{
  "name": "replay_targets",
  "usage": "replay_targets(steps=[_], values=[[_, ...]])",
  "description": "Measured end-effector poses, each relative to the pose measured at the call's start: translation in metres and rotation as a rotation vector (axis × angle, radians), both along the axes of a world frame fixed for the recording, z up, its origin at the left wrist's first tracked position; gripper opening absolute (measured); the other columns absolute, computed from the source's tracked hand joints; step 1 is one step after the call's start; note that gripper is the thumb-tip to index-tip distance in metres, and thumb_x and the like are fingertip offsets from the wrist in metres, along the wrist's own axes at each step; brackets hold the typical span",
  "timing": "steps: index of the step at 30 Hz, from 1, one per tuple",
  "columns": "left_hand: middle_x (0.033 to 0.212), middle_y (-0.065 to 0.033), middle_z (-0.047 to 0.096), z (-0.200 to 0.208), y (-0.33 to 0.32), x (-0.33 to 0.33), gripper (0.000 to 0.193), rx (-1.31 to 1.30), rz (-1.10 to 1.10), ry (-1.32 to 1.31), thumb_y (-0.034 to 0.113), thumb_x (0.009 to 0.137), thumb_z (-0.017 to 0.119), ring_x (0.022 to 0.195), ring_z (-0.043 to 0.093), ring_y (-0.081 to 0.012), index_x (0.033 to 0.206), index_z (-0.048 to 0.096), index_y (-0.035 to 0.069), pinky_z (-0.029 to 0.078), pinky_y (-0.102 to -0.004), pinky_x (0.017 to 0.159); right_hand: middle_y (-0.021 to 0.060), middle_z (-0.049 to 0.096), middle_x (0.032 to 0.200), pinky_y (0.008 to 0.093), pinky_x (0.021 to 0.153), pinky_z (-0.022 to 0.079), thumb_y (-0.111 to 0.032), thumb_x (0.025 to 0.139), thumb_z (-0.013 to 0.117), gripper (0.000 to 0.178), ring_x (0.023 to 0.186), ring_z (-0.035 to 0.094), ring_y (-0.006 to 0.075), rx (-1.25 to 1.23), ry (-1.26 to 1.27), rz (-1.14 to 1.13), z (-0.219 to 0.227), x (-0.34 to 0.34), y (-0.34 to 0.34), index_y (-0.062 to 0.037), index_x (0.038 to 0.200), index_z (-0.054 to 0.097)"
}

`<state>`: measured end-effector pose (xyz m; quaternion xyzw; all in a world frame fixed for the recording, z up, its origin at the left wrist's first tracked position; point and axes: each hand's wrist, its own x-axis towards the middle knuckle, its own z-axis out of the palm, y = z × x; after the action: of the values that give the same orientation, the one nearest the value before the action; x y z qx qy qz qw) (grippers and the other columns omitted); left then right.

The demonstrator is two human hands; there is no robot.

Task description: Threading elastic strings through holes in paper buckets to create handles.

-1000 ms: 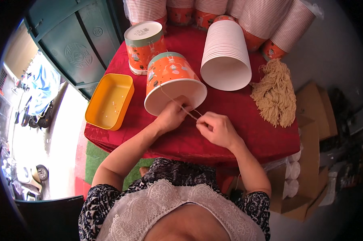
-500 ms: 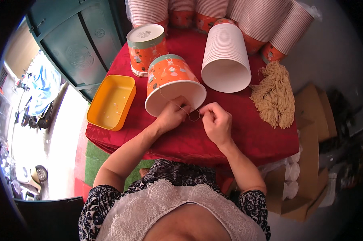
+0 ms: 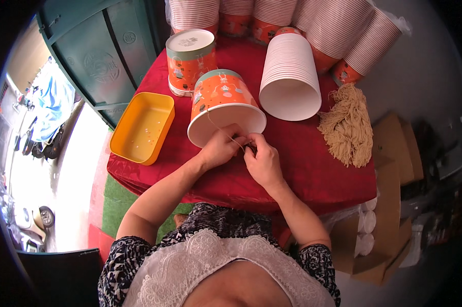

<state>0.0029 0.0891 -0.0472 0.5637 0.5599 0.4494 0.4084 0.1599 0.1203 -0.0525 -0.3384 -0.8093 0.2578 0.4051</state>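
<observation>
An orange paper bucket [image 3: 222, 94] with a green band at its base lies tipped on the red-covered table, its white mouth facing me. A thin tan string [image 3: 213, 123] comes from its side near the rim and runs down across the mouth to my fingers. My left hand [image 3: 220, 150] is at the lower rim, its fingers closed on the string. Close beside it, my right hand [image 3: 263, 159] pinches the string, thumb and fingertips together. The fingertips of both hands nearly meet, and part of the string is hidden between them.
A yellow tray [image 3: 165, 115] holding small bits stands left. Behind are an upturned orange bucket [image 3: 192, 64], a lying stack of white-rimmed buckets [image 3: 290, 64] and several wrapped stacks [image 3: 338, 28]. A bundle of tan strings [image 3: 347, 125] lies right, above an open cardboard box [image 3: 389, 215].
My right hand has moved left to meet my left hand. The small loop of string seen between them is now gathered at the fingertips. The view has shifted slightly.
</observation>
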Motion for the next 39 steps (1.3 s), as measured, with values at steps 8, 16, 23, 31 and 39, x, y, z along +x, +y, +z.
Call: replay_targets(steps=[8,16,23,31,39], values=[[0.072,-0.0031,0.057,-0.009,0.001,-0.001,0.014,0.044,0.063,-0.025,0.015,0.094,0.061,0.06,0.053,-0.0099,0.092,0.059,0.0,0.045,-0.0258,0.053,0.0184,0.065,0.073,0.0363,0.06,0.051,0.0,0.085,0.06,0.008,0.066,0.067,0.0267,-0.137,0.022,0.023,-0.008,-0.005,0.008,0.002,0.093,0.06],[0.073,-0.0045,0.058,-0.005,0.001,-0.002,0.015,0.029,0.125,-0.047,0.013,0.093,0.06,0.057,0.053,-0.0107,0.09,0.059,-0.001,0.044,-0.0261,0.05,0.0138,0.065,0.067,0.0321,0.053,0.048,-0.001,0.086,0.061,0.004,0.059,0.065,0.0171,-0.154,0.06,0.05,-0.009,-0.006,0.009,0.0024,0.089,0.059],[0.073,-0.0059,0.057,-0.007,0.004,0.0,0.011,0.055,0.138,-0.108,0.01,0.096,0.054,0.055,0.053,-0.0117,0.095,0.057,-0.001,0.044,-0.0271,0.048,0.0177,0.063,0.065,0.0369,0.052,0.048,-0.005,0.086,0.063,0.006,0.058,0.066,0.0278,-0.046,-0.032,-0.028,-0.005,-0.013,0.01,0.0004,0.086,0.06],[0.075,-0.0055,0.057,-0.003,0.001,-0.001,0.011,-0.008,0.12,-0.115,0.009,0.097,0.049,0.057,0.054,-0.0115,0.101,0.056,0.001,0.046,-0.0263,0.05,0.0209,0.063,0.072,0.041,0.056,0.05,-0.005,0.084,0.063,0.005,0.07,0.067,0.0371,0.02,0.001,-0.05,-0.01,-0.015,0.014,-0.0001,0.085,0.061],[0.084,-0.0107,0.061,-0.003,-0.002,0.0,0.012,0.134,0.123,-0.065,-0.003,0.089,0.052,0.074,0.061,-0.0195,0.097,0.06,-0.002,0.051,-0.0332,0.061,0.0194,0.064,0.071,0.0392,0.057,0.051,-0.003,0.084,0.062,0.005,0.067,0.067,0.0342,-0.01,0.039,-0.07,-0.016,-0.014,0.016,0.0011,0.084,0.06]])
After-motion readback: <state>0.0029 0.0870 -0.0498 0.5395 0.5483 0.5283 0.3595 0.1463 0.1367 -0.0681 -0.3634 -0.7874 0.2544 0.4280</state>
